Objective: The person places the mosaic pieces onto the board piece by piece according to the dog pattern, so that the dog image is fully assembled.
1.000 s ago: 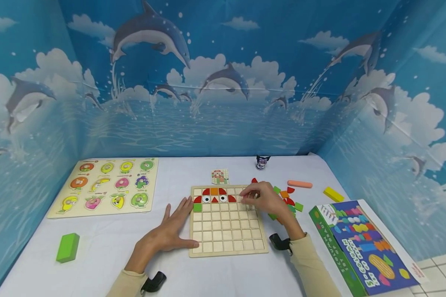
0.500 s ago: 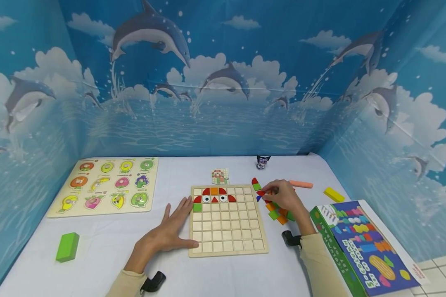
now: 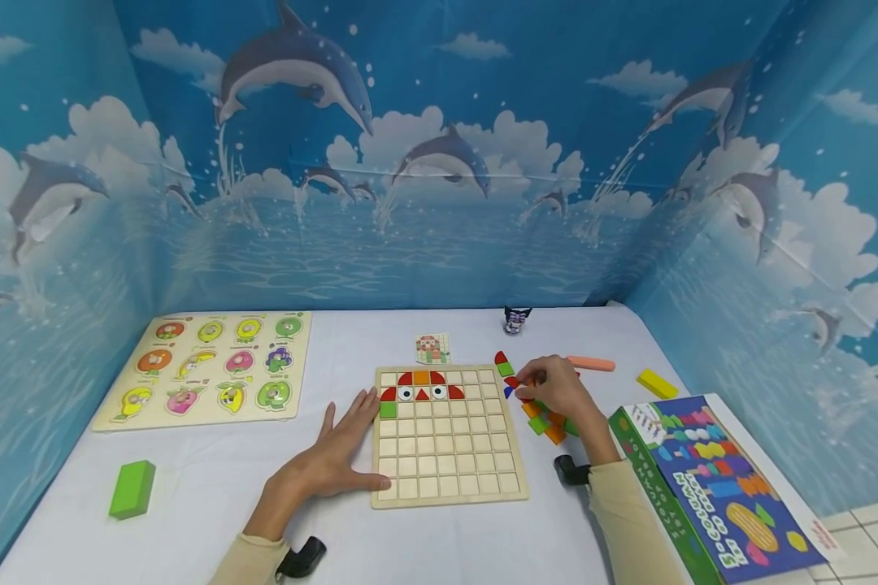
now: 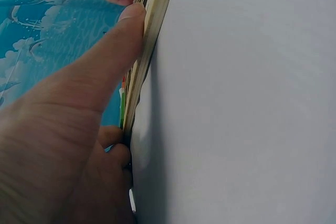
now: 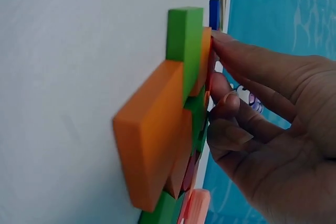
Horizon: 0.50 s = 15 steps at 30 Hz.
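My left hand [image 3: 331, 459] lies with fingers spread along the left side of the wooden grid board [image 3: 446, 463]. Its thumb rests on the board's edge in the left wrist view. On the upper grid sit red, orange and green pieces and two eye pieces [image 3: 439, 392]. To the right of the board, my right hand [image 3: 556, 386] is at a pile of loose coloured pieces. In the right wrist view its thumb and fingertips pinch a thin red piece [image 5: 211, 64], partly hidden. Nearby in the pile are an orange square piece [image 5: 152, 129] and a green piece [image 5: 186, 40].
A small pattern card [image 3: 432, 348] lies behind the board. A fruit puzzle board [image 3: 212, 410] and green block [image 3: 132, 489] are at left. On the right are a colourful box [image 3: 732, 487], yellow block [image 3: 657, 383] and orange stick [image 3: 591, 363]. A small figurine [image 3: 515, 320] stands behind.
My right hand has moved from above the board's upper right to the loose pieces, then stayed there. The left hand has not moved.
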Each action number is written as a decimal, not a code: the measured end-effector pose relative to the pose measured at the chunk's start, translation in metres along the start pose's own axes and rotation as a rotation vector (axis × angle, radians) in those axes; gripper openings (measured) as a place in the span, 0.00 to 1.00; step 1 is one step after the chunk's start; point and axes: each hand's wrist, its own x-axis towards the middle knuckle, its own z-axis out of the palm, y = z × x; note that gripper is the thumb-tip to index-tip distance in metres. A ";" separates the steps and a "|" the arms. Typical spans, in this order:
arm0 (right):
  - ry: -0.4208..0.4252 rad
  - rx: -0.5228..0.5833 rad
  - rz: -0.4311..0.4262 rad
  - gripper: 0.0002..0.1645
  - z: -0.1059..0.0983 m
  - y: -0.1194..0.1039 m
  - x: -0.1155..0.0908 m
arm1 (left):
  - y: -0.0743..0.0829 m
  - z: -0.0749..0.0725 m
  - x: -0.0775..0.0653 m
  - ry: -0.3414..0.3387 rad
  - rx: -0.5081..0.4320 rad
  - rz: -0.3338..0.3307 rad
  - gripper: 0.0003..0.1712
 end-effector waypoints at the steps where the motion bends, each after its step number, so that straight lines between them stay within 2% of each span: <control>1: 0.000 0.000 -0.004 0.10 0.000 0.000 0.000 | 0.000 0.000 0.000 0.000 -0.002 0.001 0.76; 5: 0.005 0.006 -0.010 0.12 0.002 0.000 0.001 | 0.000 0.000 -0.001 0.002 -0.008 0.005 0.75; 9: 0.016 0.004 -0.019 0.09 0.004 -0.002 0.002 | 0.000 0.000 0.000 0.003 -0.006 0.004 0.75; 15: 0.010 -0.013 0.036 0.06 0.007 -0.006 0.003 | -0.001 0.000 0.000 0.001 0.006 0.003 0.75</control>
